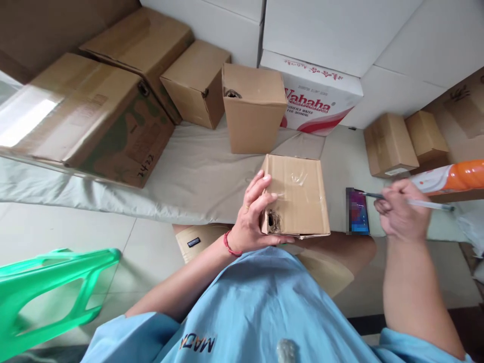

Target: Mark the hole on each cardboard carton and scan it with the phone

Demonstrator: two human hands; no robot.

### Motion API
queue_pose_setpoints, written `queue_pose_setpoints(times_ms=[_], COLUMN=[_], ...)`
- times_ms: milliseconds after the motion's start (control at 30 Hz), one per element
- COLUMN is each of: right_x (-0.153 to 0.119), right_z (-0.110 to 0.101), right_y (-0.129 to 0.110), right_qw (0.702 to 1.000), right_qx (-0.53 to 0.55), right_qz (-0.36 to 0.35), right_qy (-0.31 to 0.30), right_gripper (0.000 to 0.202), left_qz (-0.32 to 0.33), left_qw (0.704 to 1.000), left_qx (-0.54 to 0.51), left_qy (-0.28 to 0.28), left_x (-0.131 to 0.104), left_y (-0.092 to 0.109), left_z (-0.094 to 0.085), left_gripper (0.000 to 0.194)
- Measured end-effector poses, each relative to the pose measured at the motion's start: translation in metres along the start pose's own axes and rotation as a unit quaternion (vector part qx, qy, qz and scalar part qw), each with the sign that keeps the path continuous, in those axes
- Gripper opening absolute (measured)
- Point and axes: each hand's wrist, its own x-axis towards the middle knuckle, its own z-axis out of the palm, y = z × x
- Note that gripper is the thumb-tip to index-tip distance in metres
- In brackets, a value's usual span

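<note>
Well to the left of the left hand (251, 217), a large carton (124, 136) is marked "2422" in black handwriting. Nearer that hand, a small dark label (194, 242) is carried on the shorts (183, 237), too small to be read; below the hand, upside-down lettering is borne by the blue shirt (264, 302). By the left hand, the small box (298, 194) is held at its left side, fingers laid over the top and thumb along the near edge. Beyond them, a plain upright box (257, 123) is set partly in front of a white carton (321, 98), on which "ahaha" is read in red after a part-hidden capital, with "FOR DRINKING" beneath. Just left of the right hand (404, 209), a phone (361, 212) is lit, its screen illegible. In the right hand a pen (427, 203) is clasped, blurred; beyond it, an orange-and-white bottle (469, 175) is seen, its print unreadable.
</note>
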Motion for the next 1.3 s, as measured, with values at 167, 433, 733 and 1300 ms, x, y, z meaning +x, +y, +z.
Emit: queue_pose_setpoints(times_ms=[167,433,733,1300], right_x=[-0.024,-0.022,-0.022,-0.021], right_z=[0.043,0.109,0.119,0.121], right_y=[-0.080,-0.128,-0.131,-0.130], right_qw=[0.967,0.958,0.949,0.944], right_qx=[0.244,0.082,0.039,0.045], right_qz=[-0.006,-0.136,-0.188,-0.187], right_qy=[-0.070,-0.239,-0.250,-0.269], right_gripper=[0.018,0.013,0.014,0.011], left_qz=[0.004,-0.013,0.034,0.037], left_qw=[1.000,1.000,0.999,0.999], left_qx=[-0.010,-0.008,0.022,0.029], left_qy=[-0.010,-0.001,0.020,0.018], left_x=[0.001,0.001,0.005,0.007], left_y=[-0.011,-0.005,-0.007,-0.006], left_z=[-0.004,0.000,0.007,0.007], left_gripper=[0.117,0.105,0.099,0.091])
